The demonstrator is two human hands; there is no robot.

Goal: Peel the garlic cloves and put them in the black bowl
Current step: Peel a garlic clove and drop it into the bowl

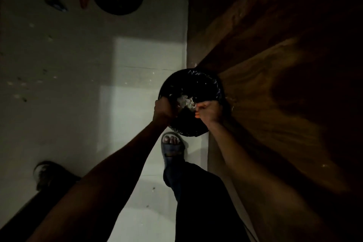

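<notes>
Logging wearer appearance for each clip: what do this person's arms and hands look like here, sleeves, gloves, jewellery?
Both forearms are bare right up to the frame edge: no sleeves show. The left hand and right hand wear no gloves. No watch or bracelet is visible on either wrist; rings cannot be made out in this dim light. Lower down, dark trousers and a blue-grey open-toed sandal show.

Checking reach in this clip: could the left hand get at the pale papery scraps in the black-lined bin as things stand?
Probably yes. The left hand grips the rim of the black-lined bin, and the pale scraps lie just beside it with nothing between; it would need to release the rim first.
</notes>
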